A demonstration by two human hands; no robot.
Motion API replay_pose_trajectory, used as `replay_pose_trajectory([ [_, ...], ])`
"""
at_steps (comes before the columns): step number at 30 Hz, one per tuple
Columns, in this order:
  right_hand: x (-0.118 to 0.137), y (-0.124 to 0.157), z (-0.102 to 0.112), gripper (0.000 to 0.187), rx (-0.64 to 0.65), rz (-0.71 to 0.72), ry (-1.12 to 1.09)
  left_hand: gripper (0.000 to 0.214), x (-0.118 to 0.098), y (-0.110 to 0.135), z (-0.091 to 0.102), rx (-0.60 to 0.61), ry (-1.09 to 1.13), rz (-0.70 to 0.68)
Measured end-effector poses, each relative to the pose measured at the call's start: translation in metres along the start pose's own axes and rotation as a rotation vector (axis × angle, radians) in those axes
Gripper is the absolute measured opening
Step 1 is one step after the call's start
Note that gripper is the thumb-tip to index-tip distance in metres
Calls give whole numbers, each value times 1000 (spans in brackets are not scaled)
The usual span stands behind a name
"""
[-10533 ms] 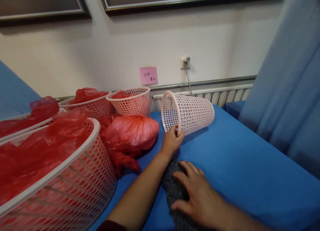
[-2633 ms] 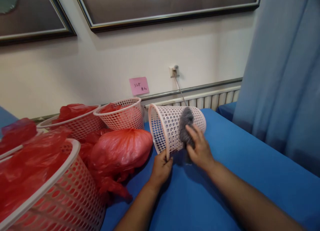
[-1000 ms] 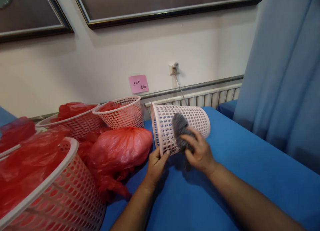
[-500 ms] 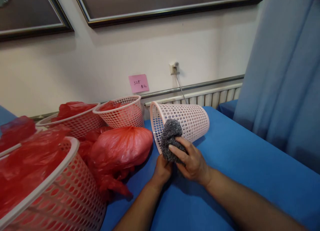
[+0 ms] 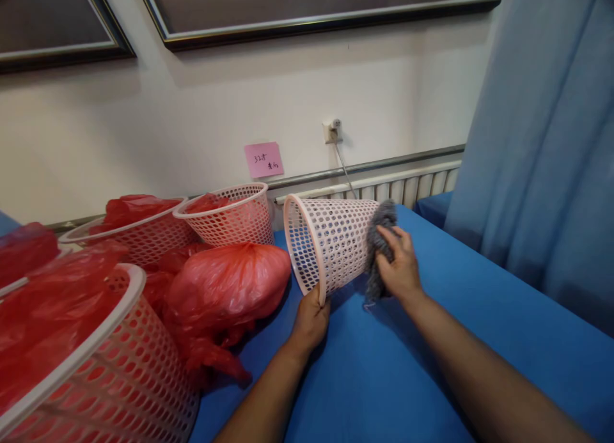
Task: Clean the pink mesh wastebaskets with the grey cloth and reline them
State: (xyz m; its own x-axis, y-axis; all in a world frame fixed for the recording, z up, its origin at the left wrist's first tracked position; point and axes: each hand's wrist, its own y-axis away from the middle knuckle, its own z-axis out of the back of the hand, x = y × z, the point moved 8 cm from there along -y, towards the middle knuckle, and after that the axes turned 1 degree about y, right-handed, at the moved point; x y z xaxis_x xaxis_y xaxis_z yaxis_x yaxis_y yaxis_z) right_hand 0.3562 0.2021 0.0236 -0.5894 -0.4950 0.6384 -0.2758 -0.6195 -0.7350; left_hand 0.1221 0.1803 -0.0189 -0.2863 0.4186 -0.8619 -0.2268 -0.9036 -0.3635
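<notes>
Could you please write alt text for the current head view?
A left hand holds a sideways pink perforated basket by its rim; the right hand holds a grey cloth against its narrower end. Beside it, a bulging red bag lies on a blue surface near baskets containing red plastic.

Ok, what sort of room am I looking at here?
Possibly a clinic or treatment room, though nothing in view settles it: a long blue curtain hangs at the right, beside a bed-like surface under blue cover, with a radiator behind.
</notes>
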Motion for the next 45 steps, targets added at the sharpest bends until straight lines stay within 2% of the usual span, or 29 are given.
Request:
replay_pose_trajectory([
  [2,61,22,-11,59,149,313,-63,40,-2,1,-1,12,-14,-20],
  [4,104,46,-15,62,241,516,-140,30,-5,3,-1,24,-3,-18],
  [6,128,60,-14,62,269,623,-206,20,-10,6,4,-24,32,11],
  [8,135,66,-13,60,284,674,-234,22,-18,9,15,-127,94,39],
  [10,130,65,-15,58,308,686,-222,33,-24,10,24,-210,161,66],
  [12,110,53,-15,55,271,589,-172,40,-25,9,27,-219,202,90],
  [14,72,31,-10,51,144,376,-97,42,-21,7,27,-197,210,104],
  [16,25,11,-1,46,0,90,-15,41,-13,4,24,-181,199,101],
  [18,-14,-1,6,43,-83,-150,41,41,-3,3,20,-167,183,100],
  [20,-25,-4,7,43,-88,-225,56,43,5,3,15,-158,157,101],
  [22,-1,-1,3,46,-20,-82,30,44,6,3,11,-153,119,91],
  [25,73,28,-8,55,168,344,-69,38,-4,5,5,-120,59,43],
  [27,112,51,-12,58,258,563,-144,31,-10,7,3,-90,35,27],
  [29,125,61,-12,58,279,645,-175,29,-11,7,3,-84,32,42],
  [30,120,59,-13,56,263,626,-165,30,-10,6,4,-91,40,52],
  [32,90,41,-11,52,175,478,-110,35,-4,5,5,-102,64,70],
  [36,-22,-4,8,42,-112,-110,-7,42,4,3,3,-91,47,68],
  [38,-67,-11,12,43,-166,-384,-4,45,5,4,1,-73,-3,48],
  [39,-76,-11,12,44,-168,-451,-5,47,6,4,0,-65,-28,40],
  [40,-74,-11,12,45,-161,-452,-4,49,6,5,0,-59,-51,33],
  [41,-63,-10,11,45,-141,-384,-6,50,6,5,-1,-53,-71,24],
  [43,-13,-3,4,46,-55,-90,-29,53,5,6,-2,-44,-97,3],
  [45,49,17,-5,50,101,253,-95,51,3,6,-2,-36,-108,-3],
])
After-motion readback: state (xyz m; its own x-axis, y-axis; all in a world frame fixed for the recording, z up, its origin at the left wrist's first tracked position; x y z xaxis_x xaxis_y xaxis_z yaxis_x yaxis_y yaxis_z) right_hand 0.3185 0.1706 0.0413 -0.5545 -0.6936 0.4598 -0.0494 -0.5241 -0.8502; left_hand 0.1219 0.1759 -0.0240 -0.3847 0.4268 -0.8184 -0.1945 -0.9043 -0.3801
